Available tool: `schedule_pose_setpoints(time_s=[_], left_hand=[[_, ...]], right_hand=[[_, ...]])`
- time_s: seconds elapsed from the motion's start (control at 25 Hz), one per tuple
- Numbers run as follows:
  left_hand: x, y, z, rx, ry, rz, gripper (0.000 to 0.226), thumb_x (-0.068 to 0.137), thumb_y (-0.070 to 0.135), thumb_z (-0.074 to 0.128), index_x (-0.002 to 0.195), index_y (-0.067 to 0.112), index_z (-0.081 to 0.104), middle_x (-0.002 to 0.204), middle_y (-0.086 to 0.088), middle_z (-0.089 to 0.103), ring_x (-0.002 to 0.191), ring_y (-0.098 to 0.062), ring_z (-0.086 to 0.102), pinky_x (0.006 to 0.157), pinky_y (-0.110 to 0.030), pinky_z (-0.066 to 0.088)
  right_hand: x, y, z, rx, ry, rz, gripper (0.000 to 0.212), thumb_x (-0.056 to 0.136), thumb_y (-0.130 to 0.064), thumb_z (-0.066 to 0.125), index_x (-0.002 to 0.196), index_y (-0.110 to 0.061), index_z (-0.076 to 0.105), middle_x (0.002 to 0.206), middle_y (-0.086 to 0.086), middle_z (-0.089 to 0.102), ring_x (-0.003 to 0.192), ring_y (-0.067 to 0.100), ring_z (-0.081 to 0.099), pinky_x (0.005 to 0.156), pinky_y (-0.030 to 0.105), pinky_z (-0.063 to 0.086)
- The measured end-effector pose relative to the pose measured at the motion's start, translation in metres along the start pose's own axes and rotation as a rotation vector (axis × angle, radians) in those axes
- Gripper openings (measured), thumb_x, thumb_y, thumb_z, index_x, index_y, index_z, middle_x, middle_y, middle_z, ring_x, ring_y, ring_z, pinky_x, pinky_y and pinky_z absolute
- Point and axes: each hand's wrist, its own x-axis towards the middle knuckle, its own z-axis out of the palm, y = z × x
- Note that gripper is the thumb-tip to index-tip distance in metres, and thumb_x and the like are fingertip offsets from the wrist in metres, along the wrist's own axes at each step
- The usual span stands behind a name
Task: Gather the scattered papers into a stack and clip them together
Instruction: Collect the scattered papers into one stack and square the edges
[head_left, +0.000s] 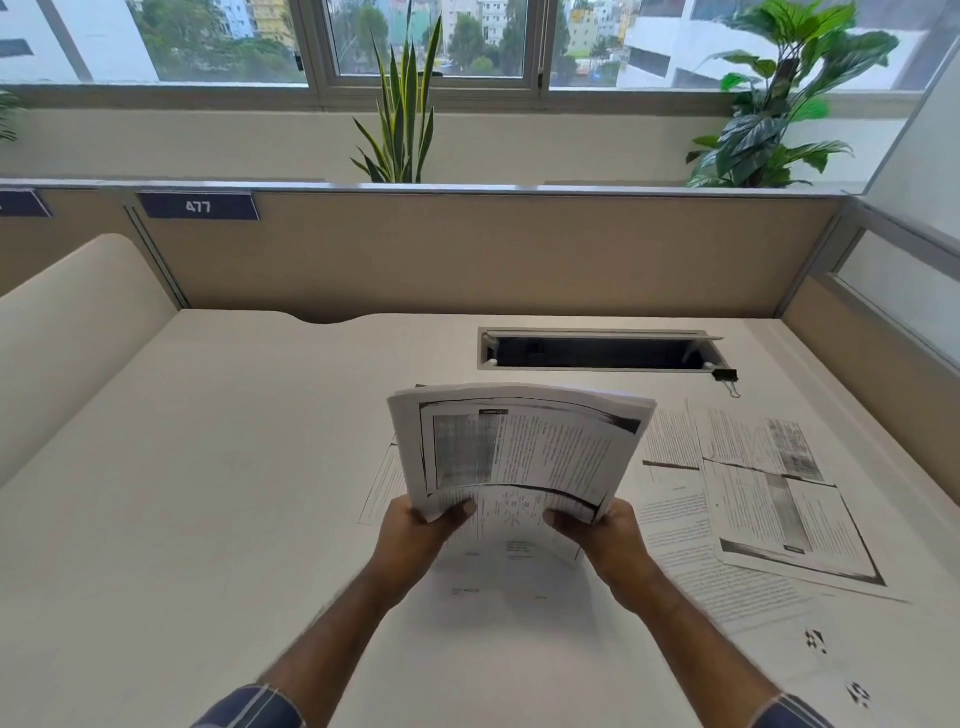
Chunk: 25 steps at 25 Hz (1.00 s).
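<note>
Two hands hold what we have gathered: our left hand (415, 525) grips the near-left corner of the stack of papers (519, 447), thumb on top and fingers curled beneath, and our right hand (602, 525) pinches the near-right corner the same way. We hold the stack raised above the desk (234, 493), tilted up away from us, and it bows across its width, so we judge it light and limp, not stiff; the far edge will flop if we let one corner go. Its sheets look slightly fanned at the far edge, and loose paper slides easily, so we would keep both grips near the edges and tap it square on the desk. More loose sheets (774, 499) lie flat to the right, overlapping, some under the stack; flat paper is awkward to lift, so we would slide each by an edge. A black binder clip (726, 375) sits just beside the cable tray (597, 351), well apart from our hands.
</note>
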Motion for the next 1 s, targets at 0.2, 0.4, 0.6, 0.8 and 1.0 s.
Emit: schedule_pose_setpoints(time_s=[0.2,0.4,0.6,0.8,1.0], left_hand=[[0.003,0.014,0.006,0.133,0.034,0.024,0.003,0.087,0.039,0.072,0.090,0.040,0.074,0.092,0.013,0.079,0.088,-0.009,0.076,0.072,-0.026,0.062],[0.002,0.014,0.014,0.300,0.057,-0.075,0.019,0.102,0.040,0.047,0.110,0.026,0.059,0.103,0.008,0.071,0.093,-0.011,0.069,0.071,-0.022,0.056],[-0.013,-0.019,0.034,0.801,0.061,-0.281,0.037,0.103,0.038,0.041,0.127,0.014,0.055,0.129,-0.007,0.058,0.118,-0.027,0.054,0.100,-0.045,0.047],[-0.016,-0.023,0.050,0.903,0.091,-0.374,0.037,0.101,0.037,0.045,0.133,0.019,0.049,0.137,-0.011,0.036,0.125,-0.032,0.038,0.094,-0.049,0.046],[-0.008,-0.027,0.043,0.741,0.122,-0.359,0.036,0.099,0.029,0.051,0.130,0.012,0.055,0.133,-0.018,0.049,0.113,-0.034,0.057,0.100,-0.040,0.048]], right_hand=[[-0.001,-0.008,0.001,-0.005,0.033,0.021,0.025,0.079,-0.006,0.079,0.095,-0.025,0.073,0.091,-0.004,0.080,0.084,0.014,0.076,0.064,0.022,0.059],[-0.003,-0.004,0.001,-0.215,0.118,0.097,0.027,0.085,-0.013,0.074,0.107,-0.024,0.062,0.102,-0.005,0.072,0.094,0.014,0.070,0.081,0.035,0.059],[-0.016,0.017,0.003,-0.610,0.128,0.193,0.027,0.090,-0.020,0.064,0.116,-0.016,0.062,0.111,0.000,0.063,0.111,0.026,0.061,0.094,0.040,0.052],[-0.024,0.031,0.014,-0.963,0.172,0.269,0.049,0.092,-0.032,0.060,0.137,-0.018,0.049,0.133,0.011,0.041,0.122,0.033,0.040,0.097,0.043,0.044],[-0.021,0.033,0.013,-0.790,0.178,0.282,0.051,0.086,-0.025,0.069,0.134,-0.016,0.054,0.127,0.013,0.049,0.108,0.027,0.057,0.093,0.031,0.048]])
